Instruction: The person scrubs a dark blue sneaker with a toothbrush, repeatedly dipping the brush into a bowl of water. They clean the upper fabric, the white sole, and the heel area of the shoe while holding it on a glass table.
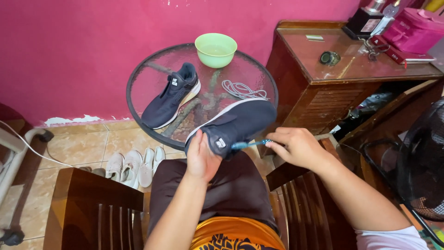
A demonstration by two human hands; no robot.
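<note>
My left hand (201,157) grips the heel end of a dark navy sneaker (238,122) held over my lap. My right hand (296,146) holds a small blue brush (252,144) with its bristled end against the side of that shoe. A second matching navy sneaker (172,96) lies on the round glass table (138,78), and a coil of white shoelaces (240,89) rests beside it. A light green bowl (216,49) stands at the table's far edge.
A wooden cabinet (351,69) with a glossy top stands at the right, carrying a pink box (414,30) and small items. Pale shoes (134,166) lie on the tiled floor under the table. Wooden chair arms (97,208) flank my lap; a black fan (421,162) is at right.
</note>
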